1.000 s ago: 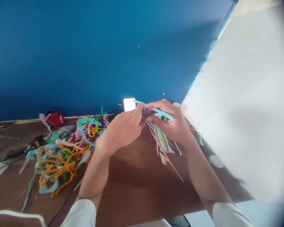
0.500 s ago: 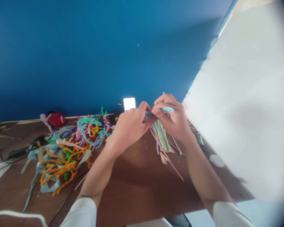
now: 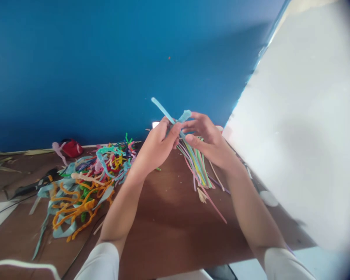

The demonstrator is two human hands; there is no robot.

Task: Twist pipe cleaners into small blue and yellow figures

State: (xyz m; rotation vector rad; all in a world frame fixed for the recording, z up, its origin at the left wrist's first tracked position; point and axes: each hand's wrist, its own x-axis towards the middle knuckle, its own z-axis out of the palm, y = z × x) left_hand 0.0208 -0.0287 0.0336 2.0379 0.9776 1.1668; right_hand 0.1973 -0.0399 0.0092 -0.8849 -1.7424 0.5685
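Pinching a light-blue strip [image 3: 162, 109] between thumb and fingers, the left hand [image 3: 154, 149] sits near the middle of the view, the strip's straight end slanting up and to the left beyond the knuckles; the strip's other part, a wider, crumpled-looking piece, rises between the two hands; the right hand [image 3: 208, 142] is loosely spread, its thumb parted from its fingers, its index fingertip at the crumpled piece, though whether it presses on it cannot be told; the strip is held above the table [image 3: 169, 241], with a bundle of pastel strips [image 3: 196, 165] lying below and partly behind the hands; a pink strip [image 3: 212, 206] juts from that bundle toward the person, just beside a pale, splayed scrap [image 3: 202, 195]; a lit screen [image 3: 155, 125] shows partly behind the left hand; to the left spreads a tangled heap of fuzzy stems, with orange stems [image 3: 72, 210] nearest and a turquoise stem [image 3: 103, 155] farther back; beyond the heap lies a red item [image 3: 72, 148], near the blue wall [image 3: 105, 70]; a white disc [image 3: 269, 198] lies right of the right forearm, beside the white wall [image 3: 297, 116].
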